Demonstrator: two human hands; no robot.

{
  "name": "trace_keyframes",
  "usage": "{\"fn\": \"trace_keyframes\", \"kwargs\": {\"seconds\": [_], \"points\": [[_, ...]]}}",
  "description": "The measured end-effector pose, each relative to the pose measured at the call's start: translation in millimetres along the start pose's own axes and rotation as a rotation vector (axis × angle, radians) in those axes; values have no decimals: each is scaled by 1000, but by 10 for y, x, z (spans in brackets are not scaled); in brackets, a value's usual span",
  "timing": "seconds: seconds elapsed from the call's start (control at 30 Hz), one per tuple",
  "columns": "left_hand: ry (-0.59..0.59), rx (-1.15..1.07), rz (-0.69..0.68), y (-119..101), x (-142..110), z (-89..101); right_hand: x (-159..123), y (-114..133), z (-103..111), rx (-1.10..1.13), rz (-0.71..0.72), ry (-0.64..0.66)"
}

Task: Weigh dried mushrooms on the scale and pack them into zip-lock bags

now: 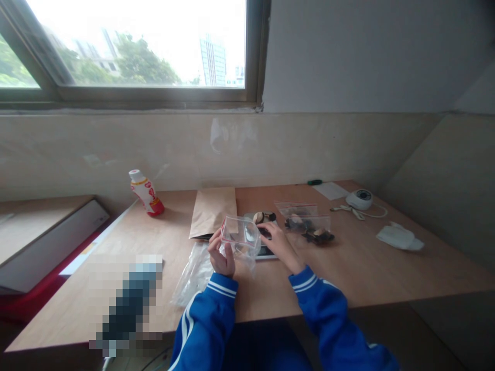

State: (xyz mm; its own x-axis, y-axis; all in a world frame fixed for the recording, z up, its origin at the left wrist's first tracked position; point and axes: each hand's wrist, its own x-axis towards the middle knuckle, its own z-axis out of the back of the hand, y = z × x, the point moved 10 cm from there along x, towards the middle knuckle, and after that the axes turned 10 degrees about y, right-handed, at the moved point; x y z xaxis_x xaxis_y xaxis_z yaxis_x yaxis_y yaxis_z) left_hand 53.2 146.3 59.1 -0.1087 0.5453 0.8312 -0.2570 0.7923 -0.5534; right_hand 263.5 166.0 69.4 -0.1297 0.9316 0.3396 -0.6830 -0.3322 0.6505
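A clear plastic zip bag with a red seal line stands open above the middle of the wooden desk. My left hand grips its near lower edge. My right hand pinches its right rim. Behind the bag lies a dark flat device with a pale edge, partly hidden. Small dark and tan pieces sit just beyond it. Two clear bags of similar dark pieces lie to the right of my right hand. Blue sleeves with white stripes cover both forearms.
A brown paper bag and crumpled clear plastic lie left of my hands. Farther out are a red-and-white bottle, a pixelated blurred object, a white corded device and a white cloth. A wall bounds the desk's far side.
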Motion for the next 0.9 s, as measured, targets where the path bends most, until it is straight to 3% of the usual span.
{"fn": "trace_keyframes", "kwargs": {"seconds": [0.2, 0.27, 0.37, 0.43, 0.53, 0.63, 0.77, 0.9], "points": [[34, -20, 7, 10, 1, -39, -44, 433, 567, 193, 34, -254], [57, -24, 0, 5, 2, -60, -10, 650, 607, 259, 71, -200], [77, -9, -7, -10, 8, -74, 60, 877, 488, 328, 139, -28], [70, 5, -10, -27, 15, -63, 88, 815, 447, 363, 140, -38], [55, 8, -8, -45, 26, -45, 115, 396, 385, 406, 28, -176], [45, -1, -13, -45, 25, -39, 141, 36, 164, 333, -48, -184], [22, -18, -12, 6, -3, -28, 142, 30, -156, -35, 8, -77], [-1, -30, -7, 48, -28, -13, 113, 105, -268, -190, 1, -38]]}}
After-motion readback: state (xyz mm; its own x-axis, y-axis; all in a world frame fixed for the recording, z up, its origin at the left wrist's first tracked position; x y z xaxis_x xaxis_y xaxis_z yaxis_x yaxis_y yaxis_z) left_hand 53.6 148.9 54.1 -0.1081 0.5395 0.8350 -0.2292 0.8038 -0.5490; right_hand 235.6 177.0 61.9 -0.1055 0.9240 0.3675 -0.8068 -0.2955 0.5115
